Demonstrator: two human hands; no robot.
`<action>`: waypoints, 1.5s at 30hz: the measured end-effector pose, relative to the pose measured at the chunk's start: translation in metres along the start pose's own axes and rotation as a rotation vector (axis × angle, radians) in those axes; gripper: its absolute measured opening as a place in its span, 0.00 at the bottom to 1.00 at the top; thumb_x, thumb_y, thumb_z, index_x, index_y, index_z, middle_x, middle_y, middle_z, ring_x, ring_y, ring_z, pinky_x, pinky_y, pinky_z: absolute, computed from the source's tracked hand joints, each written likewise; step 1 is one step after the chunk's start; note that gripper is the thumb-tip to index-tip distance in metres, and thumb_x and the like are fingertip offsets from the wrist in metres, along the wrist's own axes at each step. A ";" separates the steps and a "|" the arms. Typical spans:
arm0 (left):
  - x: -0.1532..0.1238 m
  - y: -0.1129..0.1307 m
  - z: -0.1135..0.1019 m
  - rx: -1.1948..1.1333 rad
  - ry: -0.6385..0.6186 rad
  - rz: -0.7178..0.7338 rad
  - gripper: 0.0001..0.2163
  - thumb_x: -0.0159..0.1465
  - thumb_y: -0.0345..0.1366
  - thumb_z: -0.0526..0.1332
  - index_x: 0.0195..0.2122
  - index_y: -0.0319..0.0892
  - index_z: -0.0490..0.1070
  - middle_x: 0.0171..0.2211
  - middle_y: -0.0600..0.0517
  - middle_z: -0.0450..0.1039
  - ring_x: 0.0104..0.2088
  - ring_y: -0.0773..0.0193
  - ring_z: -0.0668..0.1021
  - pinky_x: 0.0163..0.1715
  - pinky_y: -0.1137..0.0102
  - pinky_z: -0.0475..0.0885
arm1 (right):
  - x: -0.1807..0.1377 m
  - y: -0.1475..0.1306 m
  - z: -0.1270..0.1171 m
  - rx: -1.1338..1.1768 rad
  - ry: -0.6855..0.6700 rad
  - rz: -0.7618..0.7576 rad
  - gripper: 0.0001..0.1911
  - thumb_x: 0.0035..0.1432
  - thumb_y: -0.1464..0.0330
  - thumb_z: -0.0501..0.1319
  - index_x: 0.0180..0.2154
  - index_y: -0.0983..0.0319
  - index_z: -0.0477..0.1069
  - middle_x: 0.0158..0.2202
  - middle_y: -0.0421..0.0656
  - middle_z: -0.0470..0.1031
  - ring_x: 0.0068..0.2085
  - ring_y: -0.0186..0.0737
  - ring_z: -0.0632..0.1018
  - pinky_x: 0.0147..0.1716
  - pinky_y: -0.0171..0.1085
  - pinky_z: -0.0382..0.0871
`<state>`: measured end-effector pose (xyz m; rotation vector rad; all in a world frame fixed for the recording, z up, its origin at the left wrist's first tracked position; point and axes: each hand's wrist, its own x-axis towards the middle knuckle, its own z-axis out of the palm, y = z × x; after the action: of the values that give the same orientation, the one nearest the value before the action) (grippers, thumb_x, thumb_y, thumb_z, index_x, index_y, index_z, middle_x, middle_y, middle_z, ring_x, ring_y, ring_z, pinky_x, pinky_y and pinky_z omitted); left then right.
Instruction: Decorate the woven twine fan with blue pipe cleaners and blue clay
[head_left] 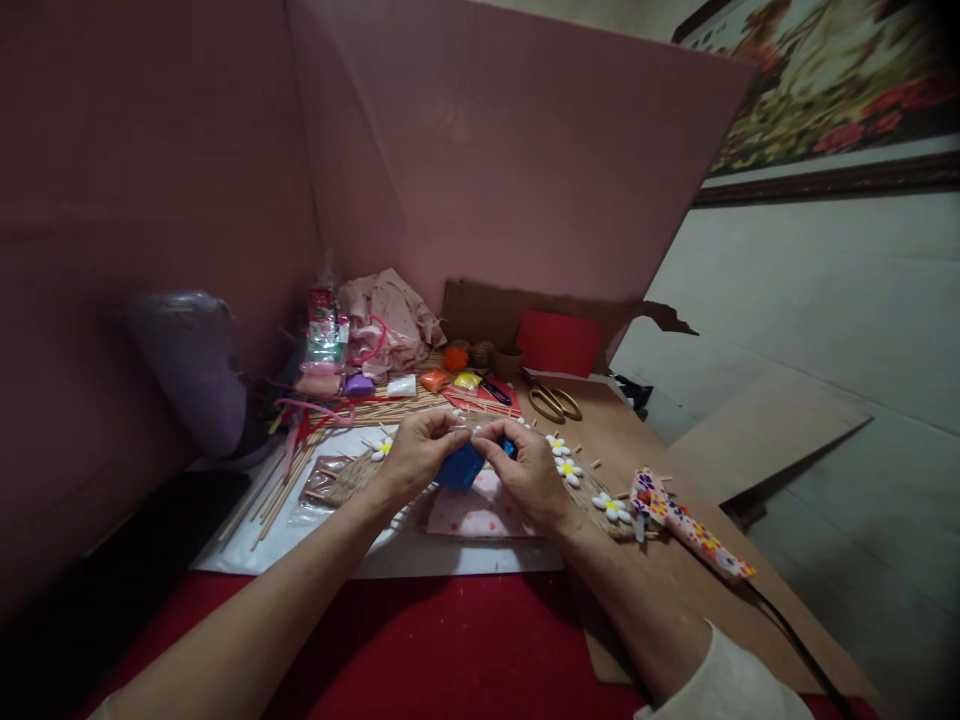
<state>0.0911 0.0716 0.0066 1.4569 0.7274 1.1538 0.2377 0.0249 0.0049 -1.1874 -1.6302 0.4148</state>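
My left hand (421,450) and my right hand (525,472) meet over the middle of the work surface, fingers pinched together on a small blue packet (460,467) held between them. Below the hands lies a pink spotted cloth piece (474,515) on a white sheet (315,545). White flowers with yellow centres (611,508) lie on a woven straw mat to the right, and another white flower (381,449) sits just left of my left hand.
A patterned glue gun (686,525) with a black cord lies right on the wooden board (645,430). Scissors (553,402), small coloured clay packets (435,380), thin wooden sticks (289,485), a pink cloth bundle (390,315) and red card (559,343) sit behind. Pink cardboard walls enclose the back.
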 end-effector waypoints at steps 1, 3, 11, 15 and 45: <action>0.000 -0.001 0.000 0.004 -0.001 0.004 0.12 0.47 0.41 0.68 0.23 0.37 0.70 0.20 0.54 0.69 0.22 0.70 0.68 0.23 0.75 0.61 | 0.000 0.000 0.000 -0.007 -0.003 -0.011 0.04 0.56 0.69 0.60 0.29 0.63 0.70 0.29 0.41 0.73 0.31 0.36 0.71 0.32 0.34 0.63; 0.000 -0.001 0.000 0.023 0.000 0.018 0.12 0.48 0.41 0.67 0.23 0.37 0.69 0.20 0.54 0.68 0.22 0.71 0.68 0.22 0.75 0.61 | -0.001 -0.001 0.000 -0.032 -0.007 -0.040 0.05 0.56 0.69 0.60 0.29 0.63 0.69 0.28 0.41 0.72 0.30 0.35 0.70 0.32 0.34 0.62; -0.003 -0.002 0.000 0.086 -0.006 0.080 0.11 0.50 0.40 0.65 0.22 0.38 0.68 0.19 0.55 0.65 0.21 0.71 0.65 0.22 0.75 0.59 | -0.003 -0.001 0.000 -0.123 -0.033 -0.168 0.09 0.61 0.67 0.55 0.29 0.62 0.68 0.28 0.41 0.70 0.31 0.36 0.70 0.33 0.34 0.61; -0.003 -0.001 0.001 0.041 -0.016 0.062 0.12 0.49 0.41 0.66 0.21 0.37 0.68 0.18 0.56 0.64 0.21 0.72 0.65 0.21 0.75 0.58 | -0.003 -0.003 0.001 -0.105 -0.042 -0.179 0.10 0.61 0.66 0.55 0.28 0.62 0.67 0.28 0.41 0.69 0.31 0.36 0.69 0.32 0.34 0.60; 0.024 0.014 -0.046 -0.350 0.703 0.034 0.08 0.53 0.24 0.59 0.22 0.39 0.59 0.21 0.57 0.63 0.25 0.73 0.73 0.33 0.73 0.72 | 0.009 0.014 0.002 0.641 0.125 0.411 0.12 0.45 0.65 0.67 0.32 0.63 0.69 0.26 0.39 0.74 0.24 0.32 0.75 0.21 0.32 0.72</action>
<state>0.0539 0.1069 0.0239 0.7593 0.9116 1.7474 0.2429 0.0395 -0.0013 -1.0122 -1.0139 1.0164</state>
